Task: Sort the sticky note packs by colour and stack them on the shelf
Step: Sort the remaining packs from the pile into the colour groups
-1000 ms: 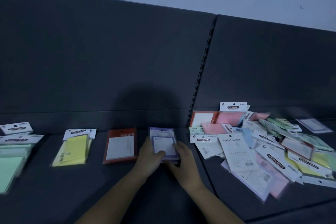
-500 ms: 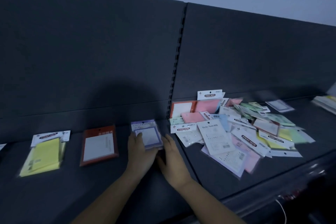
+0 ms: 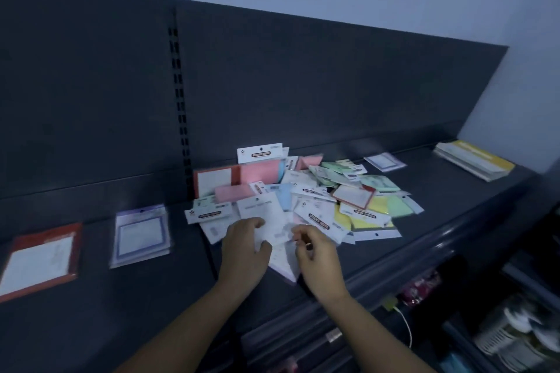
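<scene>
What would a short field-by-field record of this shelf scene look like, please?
Left hand: grips a white pack at the pile's near edge
Right hand: fingers curled at that pack's right edge; grip unclear
Unsorted pile: mixed colours, middle of the shelf
Purple-bordered stack: left of the pile, apart from it
Red-bordered pack: far left
Yellow-edged stack: far right, at the back

Bare dark shelf (image 3: 157, 297) shows at lower left and right of centre. A pile of sticky note packs (image 3: 318, 200) blocks the middle, with the left hand (image 3: 245, 251), gripping a white pack (image 3: 272, 221), and the right hand (image 3: 315, 254) at its near edge. A purple-bordered pack (image 3: 141, 235) and a red-bordered pack (image 3: 41, 257) lie at left, a yellow stack (image 3: 472, 160) at upper right.
</scene>
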{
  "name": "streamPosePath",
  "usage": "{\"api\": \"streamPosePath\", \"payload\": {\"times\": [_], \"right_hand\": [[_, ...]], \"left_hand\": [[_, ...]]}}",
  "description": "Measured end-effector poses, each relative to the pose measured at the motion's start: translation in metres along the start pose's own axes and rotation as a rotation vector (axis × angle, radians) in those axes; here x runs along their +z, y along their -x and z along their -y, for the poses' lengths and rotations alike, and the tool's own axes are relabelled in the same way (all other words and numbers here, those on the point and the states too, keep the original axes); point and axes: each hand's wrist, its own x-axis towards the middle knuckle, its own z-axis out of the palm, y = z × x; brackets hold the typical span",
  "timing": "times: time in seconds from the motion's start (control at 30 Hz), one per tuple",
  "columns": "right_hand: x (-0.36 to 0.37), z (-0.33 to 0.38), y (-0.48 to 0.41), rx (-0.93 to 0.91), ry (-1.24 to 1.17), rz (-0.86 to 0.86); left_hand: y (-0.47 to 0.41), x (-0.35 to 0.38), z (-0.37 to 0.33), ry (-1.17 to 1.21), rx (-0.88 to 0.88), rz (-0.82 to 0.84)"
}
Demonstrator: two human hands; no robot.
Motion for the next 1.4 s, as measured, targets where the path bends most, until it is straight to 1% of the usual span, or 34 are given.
{"api": "streamPosePath", "payload": {"times": [0.1, 0.17, 0.3, 0.43, 0.57, 0.7, 0.83, 0.93, 1.0, 1.1, 1.23, 1.4], "right_hand": [[-0.047, -0.029, -0.002, 0.038, 0.025, -0.067], [-0.078, -0.047, -0.005, 0.07, 0.061, -0.083], [-0.139, -0.084, -0.009, 0.107, 0.086, -0.085], [-0.188, -0.115, -0.014, 0.151, 0.116, -0.064], [-0.219, -0.139, -0.018, 0.178, 0.141, -0.065], [-0.233, -0.152, -0.026, 0.22, 0.158, -0.046], [-0.234, -0.156, -0.044, 0.23, 0.184, -0.041], [-0.231, -0.157, -0.058, 0.232, 0.204, -0.051], [-0.232, -0.158, -0.067, 0.259, 0.227, -0.055], [-0.235, -0.16, -0.086, 0.284, 0.251, -0.084], [-0.229, -0.158, -0.109, 0.285, 0.244, -0.09], [-0.228, -0.173, -0.125, 0.267, 0.323, -0.081]], "left_hand": [[-0.001, 0.044, -0.027, -0.012, 0.003, 0.038], [-0.004, 0.072, -0.046, -0.054, 0.012, 0.054], [-0.006, 0.127, -0.083, -0.093, 0.07, 0.061], [-0.005, 0.172, -0.111, -0.113, 0.079, 0.064], [-0.008, 0.2, -0.129, -0.142, 0.059, 0.089], [-0.015, 0.214, -0.137, -0.197, 0.035, 0.116], [-0.033, 0.221, -0.137, -0.204, 0.049, 0.124], [-0.052, 0.224, -0.136, -0.153, 0.053, 0.128], [-0.063, 0.227, -0.136, -0.104, 0.071, 0.161], [-0.079, 0.233, -0.134, -0.092, 0.112, 0.189], [-0.108, 0.237, -0.13, -0.119, 0.142, 0.147], [-0.127, 0.247, -0.124, -0.197, 0.155, 0.186]]}}
